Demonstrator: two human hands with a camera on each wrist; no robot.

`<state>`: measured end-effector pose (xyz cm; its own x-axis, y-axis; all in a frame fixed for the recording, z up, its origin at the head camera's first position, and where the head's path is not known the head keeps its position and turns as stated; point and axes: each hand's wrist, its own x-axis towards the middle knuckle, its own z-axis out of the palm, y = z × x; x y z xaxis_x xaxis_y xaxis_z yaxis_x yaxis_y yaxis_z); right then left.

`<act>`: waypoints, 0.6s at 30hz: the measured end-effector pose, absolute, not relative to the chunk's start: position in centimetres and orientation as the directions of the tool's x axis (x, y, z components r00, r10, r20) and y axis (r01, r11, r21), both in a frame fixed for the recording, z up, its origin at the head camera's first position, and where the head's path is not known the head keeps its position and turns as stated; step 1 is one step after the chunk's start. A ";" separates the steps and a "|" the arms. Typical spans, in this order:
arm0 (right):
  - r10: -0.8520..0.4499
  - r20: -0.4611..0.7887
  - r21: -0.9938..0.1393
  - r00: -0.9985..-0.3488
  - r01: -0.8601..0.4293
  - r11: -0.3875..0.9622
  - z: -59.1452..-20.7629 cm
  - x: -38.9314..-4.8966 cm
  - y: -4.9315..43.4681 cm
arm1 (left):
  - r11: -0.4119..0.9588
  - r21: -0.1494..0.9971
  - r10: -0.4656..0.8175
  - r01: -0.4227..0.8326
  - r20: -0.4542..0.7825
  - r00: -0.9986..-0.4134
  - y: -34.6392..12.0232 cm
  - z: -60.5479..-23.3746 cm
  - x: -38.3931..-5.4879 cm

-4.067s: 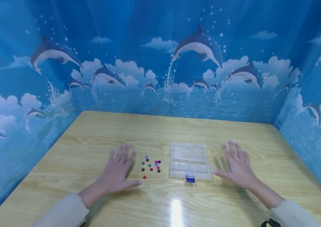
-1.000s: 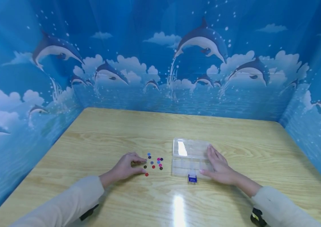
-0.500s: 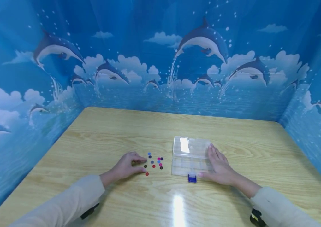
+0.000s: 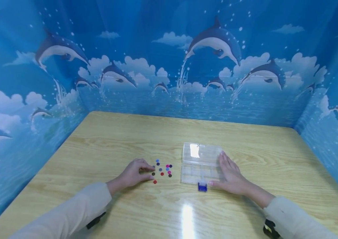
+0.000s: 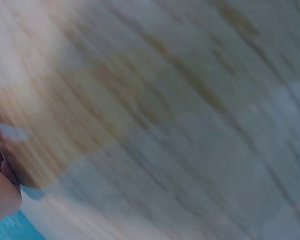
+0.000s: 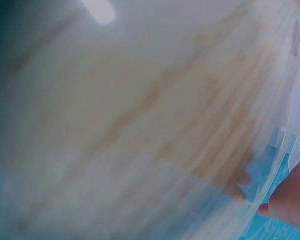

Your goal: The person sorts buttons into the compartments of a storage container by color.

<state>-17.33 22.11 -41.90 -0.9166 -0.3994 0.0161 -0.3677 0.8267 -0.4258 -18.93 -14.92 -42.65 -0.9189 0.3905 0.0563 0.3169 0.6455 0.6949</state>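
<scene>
Small round coloured discs, red, pink, blue, grey and black, lie scattered on the wooden table. At their left edge is my left hand, thumb and forefinger apart, with a grey disc by the forefinger tip. A clear plastic box with compartments and a blue latch sits right of the discs, its lid folded back. My right hand rests along the box's right side, fingers straight by the lid and thumb near the latch. The left wrist view shows only part of the left hand.
The wooden table reaches back to a blue curtain printed with dolphins, which also hangs at both sides. A bright reflection lies on the table in front of the box.
Since the oldest frame, both spread hands have moved inward, the left to the discs, the right to the box. During the last second both hands have stayed almost still.
</scene>
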 end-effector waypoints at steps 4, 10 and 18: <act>-0.399 0.011 -0.425 -0.917 -0.366 0.828 -41.8 -17.3 22.1 | 0.637 0.704 0.390 0.313 0.055 -0.919 -14.9 -42.7 -19.0; -0.404 0.006 -0.426 -0.915 -0.367 0.827 -41.7 -17.4 22.0 | 0.622 0.713 0.396 0.325 0.071 -0.915 -15.0 -42.7 -19.2; -0.403 0.010 -0.434 -0.915 -0.367 0.823 -41.9 -17.5 22.1 | 0.605 0.721 0.399 0.338 0.093 -0.912 -14.9 -42.8 -19.2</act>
<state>-17.46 22.11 -41.91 -0.9153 -0.4026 0.0101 -0.3666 0.8227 -0.4344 -19.22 -14.94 -42.75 -0.9122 0.3991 0.0931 0.3382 0.6046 0.7212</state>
